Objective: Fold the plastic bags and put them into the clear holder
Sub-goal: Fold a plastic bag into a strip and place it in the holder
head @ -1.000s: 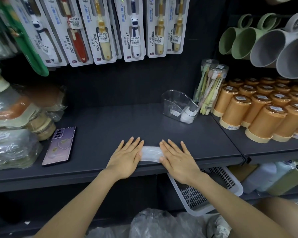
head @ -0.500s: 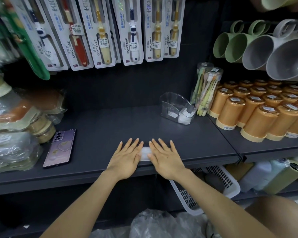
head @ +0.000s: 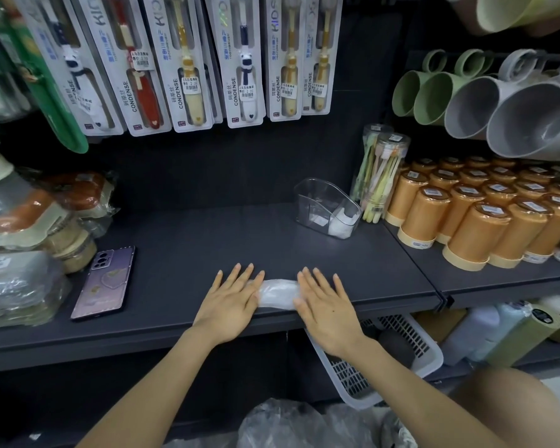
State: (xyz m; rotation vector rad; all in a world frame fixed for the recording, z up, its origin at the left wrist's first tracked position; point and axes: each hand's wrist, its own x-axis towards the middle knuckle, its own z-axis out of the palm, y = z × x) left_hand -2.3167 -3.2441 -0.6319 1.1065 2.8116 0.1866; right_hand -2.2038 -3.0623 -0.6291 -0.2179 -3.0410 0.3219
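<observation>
I'm looking at a dark grey shop shelf (head: pixel 181 240) with a matching dark back panel (head: pixel 240 169) behind it. Packaged toothbrushes (head: pixel 188 63) hang above; orange canisters (head: pixel 476 221) fill the adjoining shelf to the right, mugs (head: pixel 498 105) over them. A lower shelf holds a white slotted basket (head: pixel 398 354); light seems overhead, though I can't see its source.

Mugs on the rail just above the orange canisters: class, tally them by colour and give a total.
Green mugs: 2
Grey mugs: 2
Total: 4
</observation>
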